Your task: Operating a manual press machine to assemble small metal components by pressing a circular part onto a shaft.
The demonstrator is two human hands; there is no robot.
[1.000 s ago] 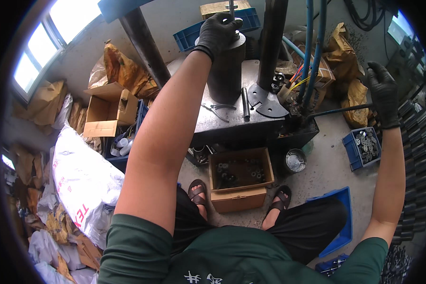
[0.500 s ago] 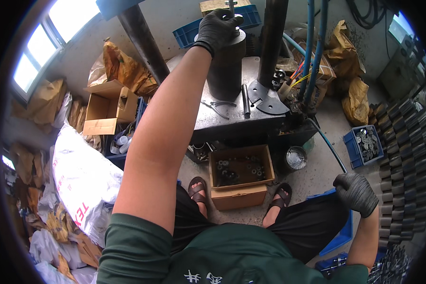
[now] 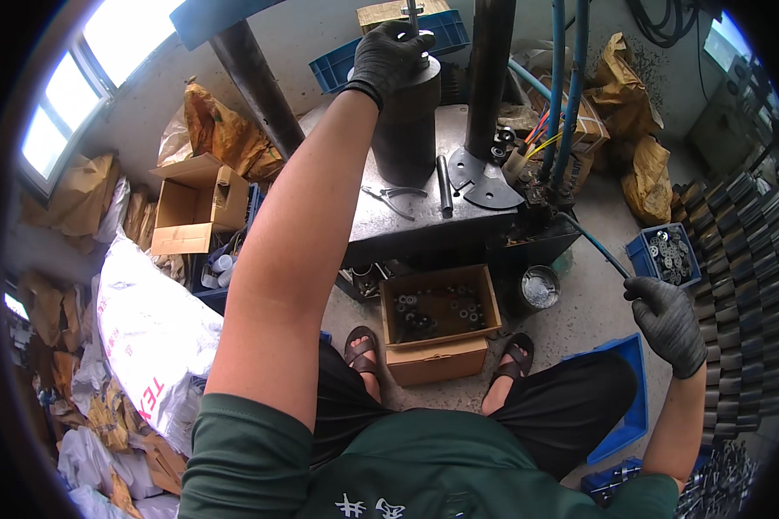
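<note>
My left hand (image 3: 395,54), in a black glove, rests on top of a dark steel cylinder (image 3: 407,130) that stands upright on the grey press table (image 3: 407,221); its fingers close around a thin pin at the cylinder's top. My right hand (image 3: 666,322), also gloved, grips the end of a long thin lever rod (image 3: 590,242) that runs up to the left toward the machine. Between my sandalled feet sits an open cardboard box (image 3: 441,324) holding several small metal rings.
Pliers (image 3: 391,197) and a short bar (image 3: 443,185) lie on the table by a steel column (image 3: 488,78). A blue crate of metal parts (image 3: 671,253), a small tin (image 3: 538,287), stacked dark parts at right, cardboard boxes and a white sack (image 3: 151,333) at left.
My right hand dropped from the lever high at the right to low beside my knee, then rose slightly, pulling the rod down. My left hand stayed on the cylinder.
</note>
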